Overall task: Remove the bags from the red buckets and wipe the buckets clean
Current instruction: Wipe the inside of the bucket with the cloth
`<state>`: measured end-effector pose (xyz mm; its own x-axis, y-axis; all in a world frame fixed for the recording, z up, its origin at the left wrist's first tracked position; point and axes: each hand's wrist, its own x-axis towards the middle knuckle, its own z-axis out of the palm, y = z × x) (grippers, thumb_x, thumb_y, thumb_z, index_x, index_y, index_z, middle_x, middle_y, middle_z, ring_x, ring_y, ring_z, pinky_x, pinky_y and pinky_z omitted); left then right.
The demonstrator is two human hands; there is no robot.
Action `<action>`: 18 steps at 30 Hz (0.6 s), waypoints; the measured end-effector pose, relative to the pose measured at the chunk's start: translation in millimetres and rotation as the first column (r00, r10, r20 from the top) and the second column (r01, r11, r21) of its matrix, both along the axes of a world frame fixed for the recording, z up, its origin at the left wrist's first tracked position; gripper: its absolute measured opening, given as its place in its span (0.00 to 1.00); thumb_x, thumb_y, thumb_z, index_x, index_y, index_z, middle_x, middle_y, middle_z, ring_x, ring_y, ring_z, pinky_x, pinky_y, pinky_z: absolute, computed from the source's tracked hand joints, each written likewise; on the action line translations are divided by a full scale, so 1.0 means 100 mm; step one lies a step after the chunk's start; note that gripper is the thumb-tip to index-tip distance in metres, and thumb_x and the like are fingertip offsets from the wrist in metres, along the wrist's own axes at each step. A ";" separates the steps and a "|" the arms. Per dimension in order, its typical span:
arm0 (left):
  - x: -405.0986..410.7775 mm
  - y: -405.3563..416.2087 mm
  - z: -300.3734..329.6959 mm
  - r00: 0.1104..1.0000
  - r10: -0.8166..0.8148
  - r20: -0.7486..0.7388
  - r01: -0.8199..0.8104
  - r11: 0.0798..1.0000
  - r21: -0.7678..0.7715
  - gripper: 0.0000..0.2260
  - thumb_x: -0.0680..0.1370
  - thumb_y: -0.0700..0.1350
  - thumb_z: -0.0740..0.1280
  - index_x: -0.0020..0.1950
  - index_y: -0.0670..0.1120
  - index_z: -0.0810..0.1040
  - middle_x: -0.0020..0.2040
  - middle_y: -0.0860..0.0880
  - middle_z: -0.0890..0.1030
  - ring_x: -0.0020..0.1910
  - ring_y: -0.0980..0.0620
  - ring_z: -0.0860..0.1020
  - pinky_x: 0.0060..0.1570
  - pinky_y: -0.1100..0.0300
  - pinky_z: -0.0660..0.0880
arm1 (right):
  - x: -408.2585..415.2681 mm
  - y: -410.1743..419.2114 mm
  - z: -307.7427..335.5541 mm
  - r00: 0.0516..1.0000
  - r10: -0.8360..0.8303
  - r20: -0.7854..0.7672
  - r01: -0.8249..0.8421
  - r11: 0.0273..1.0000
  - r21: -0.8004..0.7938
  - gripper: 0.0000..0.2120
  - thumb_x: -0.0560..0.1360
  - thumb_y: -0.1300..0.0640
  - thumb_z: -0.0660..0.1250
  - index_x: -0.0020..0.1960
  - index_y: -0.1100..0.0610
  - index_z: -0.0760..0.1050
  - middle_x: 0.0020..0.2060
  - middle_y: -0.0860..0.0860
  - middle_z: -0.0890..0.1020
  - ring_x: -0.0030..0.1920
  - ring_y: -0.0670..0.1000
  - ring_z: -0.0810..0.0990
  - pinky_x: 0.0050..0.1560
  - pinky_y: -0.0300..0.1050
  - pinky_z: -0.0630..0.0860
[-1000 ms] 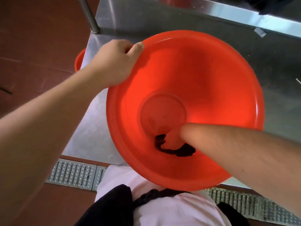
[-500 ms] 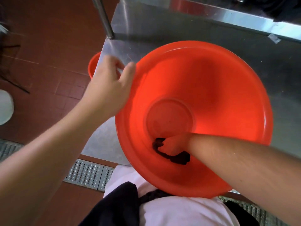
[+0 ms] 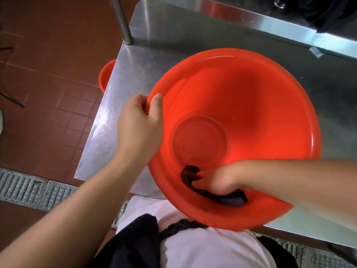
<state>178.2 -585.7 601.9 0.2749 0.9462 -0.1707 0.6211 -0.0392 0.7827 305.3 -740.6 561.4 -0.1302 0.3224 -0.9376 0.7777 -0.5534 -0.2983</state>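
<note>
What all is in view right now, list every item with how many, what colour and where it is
red bucket: one, bright red, tilted toward the camera on the steel table, no bag visible in it
dark cloth: one, black or very dark, against the near inner wall of the bucket under the right hand
second red bucket: one, red, mostly hidden past the table's left edge, down by the floor
steel table: one, silver, under the bucket, with a raised shelf behind
table leg: one, silver, upper left
floor tiles: brown-red, left
drain grating: grey metal, lower left
left hand: grips the bucket's left rim
right hand: inside the bucket, holds the cloth
</note>
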 end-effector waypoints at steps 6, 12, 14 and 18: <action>0.16 0.13 0.00 0.990 -0.089 -0.105 0.097 0.993 0.072 0.15 0.84 0.58 0.62 0.43 0.50 0.72 0.35 0.58 0.73 0.36 0.75 0.72 0.35 0.77 0.65 | 0.15 -0.26 0.93 0.988 -0.104 -0.111 0.104 0.995 -0.007 0.16 0.82 0.36 0.53 0.60 0.41 0.73 0.54 0.41 0.81 0.55 0.45 0.79 0.60 0.46 0.73; 0.19 0.10 0.02 0.997 -0.072 -0.042 0.073 0.997 0.033 0.10 0.84 0.57 0.63 0.60 0.53 0.76 0.38 0.59 0.78 0.37 0.73 0.74 0.36 0.79 0.66 | 0.06 -0.15 0.71 0.989 -0.104 -0.102 0.107 0.994 0.024 0.12 0.84 0.42 0.53 0.54 0.46 0.73 0.54 0.47 0.81 0.55 0.51 0.78 0.59 0.48 0.71; 0.18 0.08 0.05 0.995 -0.105 0.000 0.104 0.992 0.065 0.14 0.85 0.55 0.64 0.70 0.58 0.75 0.46 0.60 0.82 0.39 0.71 0.76 0.40 0.81 0.66 | -0.05 -0.06 0.40 0.991 -0.110 -0.082 0.117 0.989 0.088 0.14 0.85 0.46 0.53 0.52 0.51 0.74 0.54 0.54 0.82 0.54 0.56 0.79 0.57 0.50 0.73; 0.19 0.09 0.06 0.991 -0.132 0.034 0.129 0.987 0.095 0.17 0.85 0.52 0.63 0.74 0.60 0.76 0.62 0.66 0.81 0.54 0.69 0.76 0.51 0.83 0.65 | -0.09 0.15 -0.32 0.999 -0.043 0.029 0.042 0.998 0.035 0.28 0.83 0.44 0.47 0.54 0.60 0.81 0.52 0.60 0.84 0.52 0.59 0.82 0.60 0.50 0.76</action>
<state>196.9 -576.3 608.3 0.4018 0.9130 -0.0708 0.5744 -0.1911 0.7960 296.8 -725.4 529.3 -0.0879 0.3595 -0.9290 0.7623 -0.5761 -0.2951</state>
